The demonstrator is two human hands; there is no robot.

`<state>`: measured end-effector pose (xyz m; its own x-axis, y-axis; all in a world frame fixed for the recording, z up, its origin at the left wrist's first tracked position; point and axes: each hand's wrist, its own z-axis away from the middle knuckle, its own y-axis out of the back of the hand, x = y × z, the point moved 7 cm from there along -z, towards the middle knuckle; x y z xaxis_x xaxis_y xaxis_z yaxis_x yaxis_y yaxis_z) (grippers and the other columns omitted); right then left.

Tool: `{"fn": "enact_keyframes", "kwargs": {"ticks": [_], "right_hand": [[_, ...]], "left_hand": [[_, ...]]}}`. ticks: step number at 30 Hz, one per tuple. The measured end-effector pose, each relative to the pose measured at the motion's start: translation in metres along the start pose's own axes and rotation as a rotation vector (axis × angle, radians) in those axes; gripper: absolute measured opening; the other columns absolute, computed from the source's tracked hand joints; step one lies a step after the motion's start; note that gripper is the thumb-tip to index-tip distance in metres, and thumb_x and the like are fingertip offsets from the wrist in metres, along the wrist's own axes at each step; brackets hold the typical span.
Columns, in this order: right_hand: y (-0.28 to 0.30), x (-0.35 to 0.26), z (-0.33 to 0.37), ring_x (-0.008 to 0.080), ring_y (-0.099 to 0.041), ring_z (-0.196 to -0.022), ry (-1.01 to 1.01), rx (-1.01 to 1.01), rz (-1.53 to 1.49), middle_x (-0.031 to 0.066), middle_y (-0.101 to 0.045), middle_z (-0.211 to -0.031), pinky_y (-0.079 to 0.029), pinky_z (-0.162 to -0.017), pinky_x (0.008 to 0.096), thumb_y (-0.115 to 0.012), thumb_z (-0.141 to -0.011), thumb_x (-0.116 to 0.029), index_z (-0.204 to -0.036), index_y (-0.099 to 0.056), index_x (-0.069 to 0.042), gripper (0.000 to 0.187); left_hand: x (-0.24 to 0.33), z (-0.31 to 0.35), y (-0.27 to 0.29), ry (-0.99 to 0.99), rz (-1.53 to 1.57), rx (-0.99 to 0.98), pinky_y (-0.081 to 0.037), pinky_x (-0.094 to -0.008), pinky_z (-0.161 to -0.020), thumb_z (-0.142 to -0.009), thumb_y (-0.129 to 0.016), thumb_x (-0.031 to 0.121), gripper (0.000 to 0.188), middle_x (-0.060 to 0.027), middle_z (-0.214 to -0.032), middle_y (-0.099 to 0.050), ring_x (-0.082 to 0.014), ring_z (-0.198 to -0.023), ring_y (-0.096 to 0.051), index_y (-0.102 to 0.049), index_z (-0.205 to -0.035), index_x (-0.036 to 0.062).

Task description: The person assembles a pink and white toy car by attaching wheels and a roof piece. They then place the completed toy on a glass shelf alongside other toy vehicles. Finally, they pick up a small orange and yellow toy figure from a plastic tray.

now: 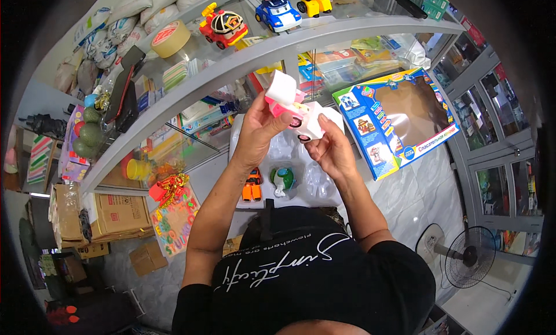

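Note:
Between both hands, above my lap, is a pink and white toy car [311, 119] with dark wheels and a raised white part on top. My left hand [256, 133] grips its left side, the thumb pressed near a wheel. On the white end, my right hand [336, 152] closes with thumb and fingers. Below them lies a white molded plastic tray [246, 145], partly covered by my arms. An orange toy vehicle [252, 190] and a green and white toy [282, 178] sit in its hollows.
A blue windowed toy box [370, 139] lies right of the tray. On the glass counter [249, 43] ahead stand a red toy vehicle [223, 28], a blue toy car [278, 13], a yellow toy [314, 2] and a tape roll [171, 39]. A fan [468, 255] stands at right, cardboard boxes [121, 214] at left.

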<state>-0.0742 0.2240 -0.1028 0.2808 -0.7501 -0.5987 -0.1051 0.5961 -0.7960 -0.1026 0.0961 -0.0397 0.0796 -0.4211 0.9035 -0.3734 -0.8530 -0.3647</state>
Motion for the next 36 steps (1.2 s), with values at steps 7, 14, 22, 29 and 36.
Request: {"fn": "enact_keyframes", "kwargs": {"ticks": [7,14,22,29,36], "right_hand": [[0.000,0.006,-0.002,0.0109,-0.058,-0.054,-0.175,-0.053,-0.119,0.0092,-0.065,-0.080,-0.044,-0.044,0.0196,-0.056,-0.094,-0.035,-0.110,-0.057,-0.001,0.038],[-0.010,-0.008,-0.003,0.0097,-0.061,-0.072,0.205,-0.060,0.289,0.0037,-0.064,-0.084,-0.049,-0.057,0.0230,-0.069,-0.087,-0.014,-0.126,-0.047,-0.002,0.047],[-0.022,-0.039,-0.007,0.0076,-0.059,-0.062,0.252,-0.109,0.504,0.0043,-0.066,-0.080,-0.049,-0.054,0.0225,-0.072,-0.082,-0.010,-0.121,-0.054,0.002,0.044],[-0.029,-0.063,-0.017,0.0041,-0.052,-0.055,0.142,-0.161,0.665,0.0024,-0.067,-0.075,-0.040,-0.047,0.0201,-0.073,-0.079,-0.013,-0.114,-0.061,0.000,0.039],[-0.031,-0.074,-0.027,0.0033,-0.050,-0.054,0.080,-0.181,0.818,-0.0011,-0.063,-0.069,-0.039,-0.046,0.0201,-0.074,-0.077,-0.017,-0.108,-0.064,-0.001,0.036]], "left_hand": [[-0.007,-0.001,0.013,0.020,0.059,0.012,-0.042,-0.0345,-0.100,-0.089,-0.068,0.014,0.051,-0.0065,-0.124,-0.056,-0.0176,-0.115,-0.054,-0.044,-0.133,0.0063],[-0.006,-0.003,0.020,0.058,0.170,0.092,-0.042,-0.0375,-0.100,-0.091,-0.064,0.018,0.048,-0.0070,-0.125,-0.055,-0.0186,-0.115,-0.055,-0.043,-0.133,0.0062],[0.019,-0.010,0.021,0.044,-0.079,0.065,-0.048,-0.0261,-0.085,-0.084,-0.071,0.014,0.045,-0.0037,-0.111,-0.062,-0.0112,-0.100,-0.059,-0.054,-0.124,0.0036],[0.029,-0.013,0.019,0.146,-0.240,-0.054,-0.050,-0.0273,-0.084,-0.080,-0.075,0.012,0.057,-0.0052,-0.112,-0.062,-0.0123,-0.099,-0.060,-0.050,-0.130,0.0015],[0.033,-0.019,0.015,0.182,-0.287,-0.064,-0.053,-0.0272,-0.081,-0.076,-0.078,0.007,0.064,-0.0067,-0.111,-0.063,-0.0125,-0.096,-0.061,-0.048,-0.132,-0.0004]]}}
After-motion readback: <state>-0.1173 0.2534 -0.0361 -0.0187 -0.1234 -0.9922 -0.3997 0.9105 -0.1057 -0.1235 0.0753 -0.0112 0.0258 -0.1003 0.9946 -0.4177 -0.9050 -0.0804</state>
